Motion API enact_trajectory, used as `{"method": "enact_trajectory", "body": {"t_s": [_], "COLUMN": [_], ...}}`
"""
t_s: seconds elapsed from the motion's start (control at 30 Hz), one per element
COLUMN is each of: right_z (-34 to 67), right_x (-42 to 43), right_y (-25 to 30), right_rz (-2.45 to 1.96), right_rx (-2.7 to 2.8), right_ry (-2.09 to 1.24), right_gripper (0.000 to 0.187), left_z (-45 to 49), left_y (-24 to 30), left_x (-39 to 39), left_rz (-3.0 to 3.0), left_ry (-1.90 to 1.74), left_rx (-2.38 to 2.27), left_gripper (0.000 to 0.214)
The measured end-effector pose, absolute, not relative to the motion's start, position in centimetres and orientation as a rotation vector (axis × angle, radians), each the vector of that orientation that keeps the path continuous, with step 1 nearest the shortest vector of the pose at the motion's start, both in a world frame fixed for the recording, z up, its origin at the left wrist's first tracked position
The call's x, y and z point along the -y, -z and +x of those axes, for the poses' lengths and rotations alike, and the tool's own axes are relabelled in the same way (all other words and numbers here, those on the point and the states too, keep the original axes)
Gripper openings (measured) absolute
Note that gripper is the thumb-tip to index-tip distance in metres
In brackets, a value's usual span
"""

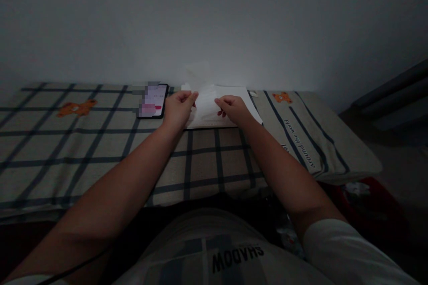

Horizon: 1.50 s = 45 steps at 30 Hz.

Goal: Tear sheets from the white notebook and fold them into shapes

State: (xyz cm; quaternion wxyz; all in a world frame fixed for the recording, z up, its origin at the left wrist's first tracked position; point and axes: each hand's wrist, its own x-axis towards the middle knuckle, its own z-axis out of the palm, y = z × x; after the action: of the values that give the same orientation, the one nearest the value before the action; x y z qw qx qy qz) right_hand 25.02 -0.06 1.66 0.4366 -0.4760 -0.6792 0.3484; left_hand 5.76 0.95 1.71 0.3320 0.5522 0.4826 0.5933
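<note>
Both my arms reach forward over a checked cloth (100, 151) toward the wall. My left hand (178, 107) pinches the left edge of a white sheet of paper (206, 102), its fingers closed on it. My right hand (234, 109) grips the same sheet's right side, fingers curled. The sheet is lifted and bent between the hands. Under it lie more white sheets (249, 107) flat on the cloth.
A phone (153, 100) with a lit screen lies just left of my left hand. The cloth has dark stripes and orange bear prints (76, 108). A plain wall (214, 22) rises right behind the papers. The surface ends at the right (368, 164), with dark clutter below.
</note>
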Motion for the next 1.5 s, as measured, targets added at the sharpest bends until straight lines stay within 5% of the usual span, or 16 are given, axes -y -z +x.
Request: {"method": "enact_trajectory", "body": {"t_s": [0.13, 0.47, 0.8, 1.13, 1.5], "right_z": [24.83, 25.43, 25.53, 25.19, 24.93], "right_x": [-0.05, -0.14, -0.54, -0.11, -0.34], "right_y": [-1.64, -1.29, -1.17, -1.44, -1.39], "right_rz": [-1.152, -1.153, -1.12, -1.167, -1.09], "right_rx": [1.542, 1.602, 1.584, 1.535, 1.431], "right_ry": [-0.996, -0.923, -0.973, -0.953, -1.117], "right_gripper": [0.015, 0.039, 0.023, 0.042, 0.019], "left_z": [5.9, 6.12, 6.06, 6.26, 6.02], "left_y": [-1.76, -1.92, -1.71, -2.22, -2.31], "left_x": [-0.85, -0.61, -0.67, -0.15, -0.32], "left_rz": [1.422, 1.409, 1.448, 1.475, 1.453], "left_ry": [-1.528, -1.47, -1.443, -1.39, -1.394], "left_rx": [-1.267, -1.249, -1.239, -1.222, -1.238], "left_gripper": [0.018, 0.012, 0.015, 0.016, 0.015]}}
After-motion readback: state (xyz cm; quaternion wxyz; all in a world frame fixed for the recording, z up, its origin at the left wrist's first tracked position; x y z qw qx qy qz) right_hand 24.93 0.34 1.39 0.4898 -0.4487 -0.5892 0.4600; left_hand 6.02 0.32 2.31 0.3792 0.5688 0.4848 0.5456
